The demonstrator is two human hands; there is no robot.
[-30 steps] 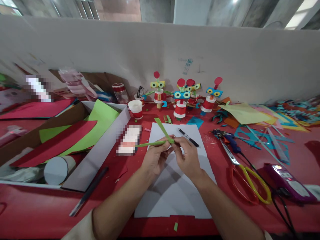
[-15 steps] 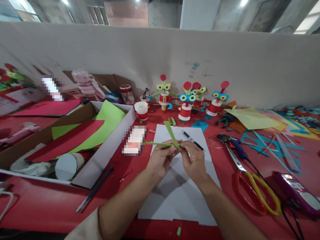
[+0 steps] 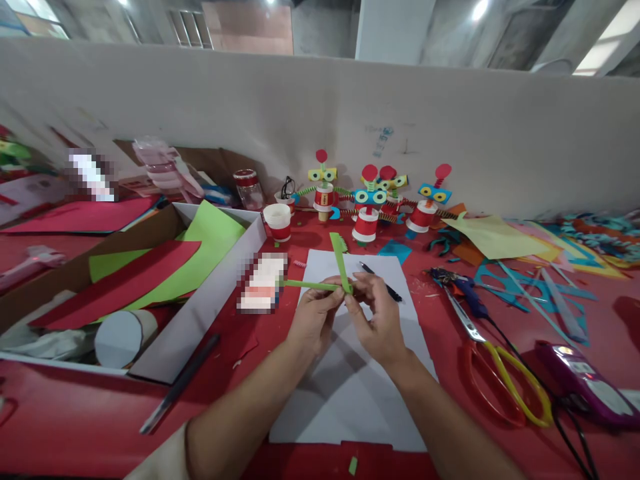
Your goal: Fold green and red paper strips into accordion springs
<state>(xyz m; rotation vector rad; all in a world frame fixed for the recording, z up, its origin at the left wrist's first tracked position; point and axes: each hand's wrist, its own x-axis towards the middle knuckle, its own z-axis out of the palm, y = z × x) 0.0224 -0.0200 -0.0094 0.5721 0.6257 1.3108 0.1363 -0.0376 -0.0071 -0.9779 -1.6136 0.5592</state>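
Observation:
Two green paper strips (image 3: 339, 257) meet at a small folded joint, one pointing up and away, the other reaching left. My left hand (image 3: 315, 317) pinches the joint between thumb and fingers, with the left-pointing strip lying across it. On the other side, my right hand (image 3: 376, 319) has its thumb and fingertips closed on the same joint. Both hands are above white paper sheets (image 3: 350, 400) on the red table. A black pen (image 3: 383, 281) rests on the sheets just beyond my right hand.
At left is a box (image 3: 220, 293) of coloured paper. Scissors (image 3: 493, 373), a glue gun (image 3: 465, 293) and a purple device (image 3: 585, 387) lie at right. Several paper-cup figures (image 3: 366, 223) and a cup (image 3: 277, 222) stand behind. A dark pen (image 3: 183, 380) lies beside the box.
The upper strip now points more nearly straight up. My right hand's fingers have shifted and lifted around the joint. The whole view has moved slightly, with things appearing further left.

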